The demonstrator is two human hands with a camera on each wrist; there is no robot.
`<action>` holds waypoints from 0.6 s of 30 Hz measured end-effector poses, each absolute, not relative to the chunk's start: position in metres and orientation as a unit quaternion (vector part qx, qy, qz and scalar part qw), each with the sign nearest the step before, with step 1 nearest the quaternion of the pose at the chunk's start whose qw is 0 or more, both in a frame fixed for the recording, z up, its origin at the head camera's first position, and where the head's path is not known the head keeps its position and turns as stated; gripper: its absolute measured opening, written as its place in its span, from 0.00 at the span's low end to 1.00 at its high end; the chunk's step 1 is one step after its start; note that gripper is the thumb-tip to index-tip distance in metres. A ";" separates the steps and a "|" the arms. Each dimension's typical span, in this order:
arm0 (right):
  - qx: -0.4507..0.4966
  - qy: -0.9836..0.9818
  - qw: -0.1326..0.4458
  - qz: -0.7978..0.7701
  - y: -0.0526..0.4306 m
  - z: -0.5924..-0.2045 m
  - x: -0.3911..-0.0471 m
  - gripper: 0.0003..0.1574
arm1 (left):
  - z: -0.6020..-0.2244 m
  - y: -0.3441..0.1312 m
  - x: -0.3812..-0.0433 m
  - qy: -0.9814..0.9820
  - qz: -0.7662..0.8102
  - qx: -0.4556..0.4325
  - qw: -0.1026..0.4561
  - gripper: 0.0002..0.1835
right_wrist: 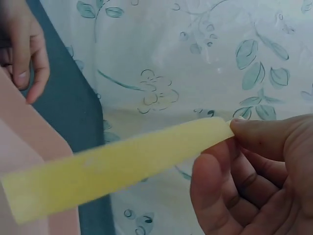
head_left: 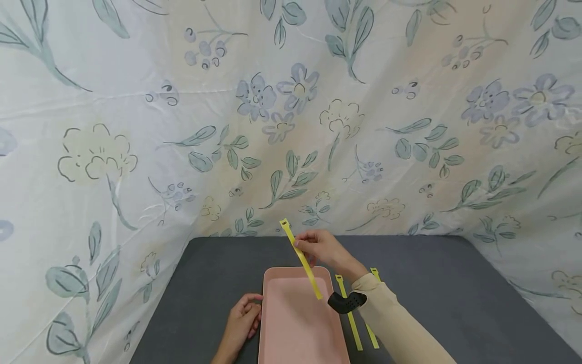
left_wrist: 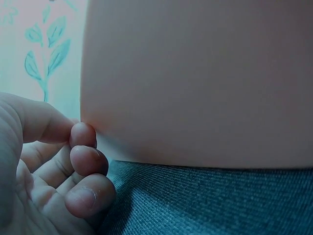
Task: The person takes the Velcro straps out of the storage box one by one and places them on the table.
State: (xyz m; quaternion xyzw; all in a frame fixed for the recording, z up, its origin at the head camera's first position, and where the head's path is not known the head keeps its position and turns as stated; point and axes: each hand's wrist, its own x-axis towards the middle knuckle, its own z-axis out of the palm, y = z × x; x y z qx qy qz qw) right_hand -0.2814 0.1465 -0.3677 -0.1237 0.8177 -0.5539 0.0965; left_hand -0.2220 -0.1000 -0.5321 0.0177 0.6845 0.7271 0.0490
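Observation:
A yellow cable strap (head_left: 302, 260) with a slotted head is pinched between the thumb and fingers of my right hand (head_left: 320, 247). It slants over the far part of a pink tray (head_left: 297, 313), head end up and to the left. In the right wrist view, the strap's flat tail (right_wrist: 98, 171) reaches left from the right fingertips. My left hand (head_left: 242, 321) rests beside the tray's left side, fingers loosely bent. In the left wrist view, its fingertips (left_wrist: 83, 134) touch the tray's edge (left_wrist: 195, 159).
Two more yellow straps (head_left: 355, 331) (head_left: 372, 336) lie to the right of the tray, partly behind the right sleeve (head_left: 395, 318). A black band (head_left: 347, 303) circles the right wrist. Beneath everything is a dark grey table (head_left: 191, 293), with a floral curtain (head_left: 291, 151) behind it.

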 end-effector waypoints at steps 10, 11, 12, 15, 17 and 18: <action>-0.107 0.805 0.054 -0.581 0.154 -0.345 -0.280 0.17 | -0.533 -0.100 -0.222 0.686 0.725 0.017 0.054 0.18; -0.107 0.804 0.048 -0.584 0.156 -0.343 -0.280 0.17 | -0.533 -0.099 -0.222 0.686 0.725 0.018 0.053 0.18; -0.108 0.803 0.044 -0.584 0.158 -0.340 -0.280 0.16 | -0.533 -0.099 -0.222 0.687 0.725 0.018 0.053 0.18; -0.113 0.802 0.034 -0.586 0.165 -0.333 -0.281 0.16 | -0.533 -0.099 -0.222 0.688 0.723 0.018 0.051 0.18; -0.115 0.804 0.030 -0.583 0.170 -0.329 -0.282 0.17 | -0.533 -0.100 -0.221 0.691 0.721 0.018 0.049 0.17; -0.117 0.805 0.028 -0.581 0.172 -0.327 -0.282 0.18 | -0.533 -0.100 -0.221 0.692 0.720 0.018 0.049 0.17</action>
